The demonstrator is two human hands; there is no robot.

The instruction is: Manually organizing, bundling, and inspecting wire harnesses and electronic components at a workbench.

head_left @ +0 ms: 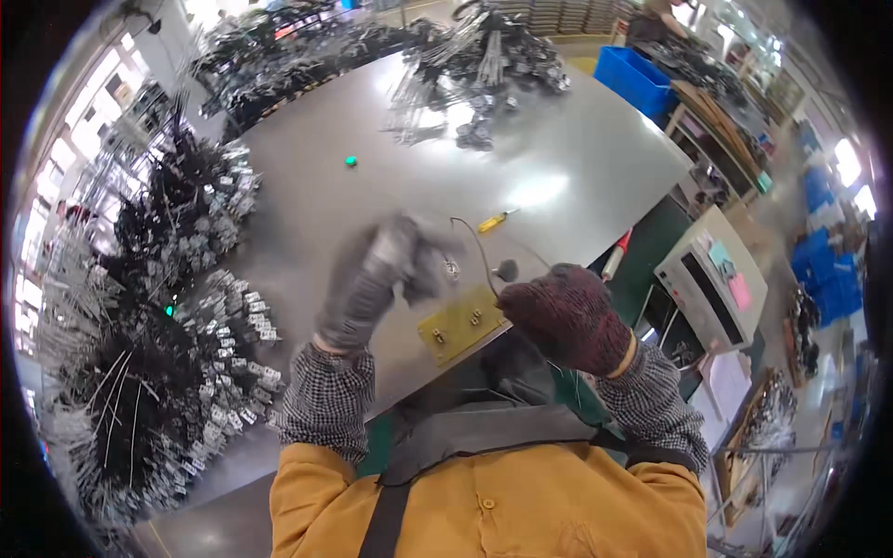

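Observation:
My right hand [569, 316], in a dark red knitted glove, is closed on a thin dark cable [482, 249] that curves up and away over the table. My left hand [386, 265], in a grey glove, hovers left of the cable, too smeared by motion to show its fingers. A small pale connector [452, 269] appears between the hands. Below it, a yellow board [453, 327] with small metal fittings lies at the table's near edge. Beyond the hands rests a screwdriver with a yellow handle [493, 222]. A dark rounded piece [506, 270] sits beside my right hand.
Heaps of black cables with pale connectors [200, 242] cover the table's left side; another bundle [484, 65] lies at the far end. A red-handled tool [618, 253] and a beige instrument box [712, 279] are at the right. Behind stands a blue bin [633, 82], with a person [656, 28] nearby.

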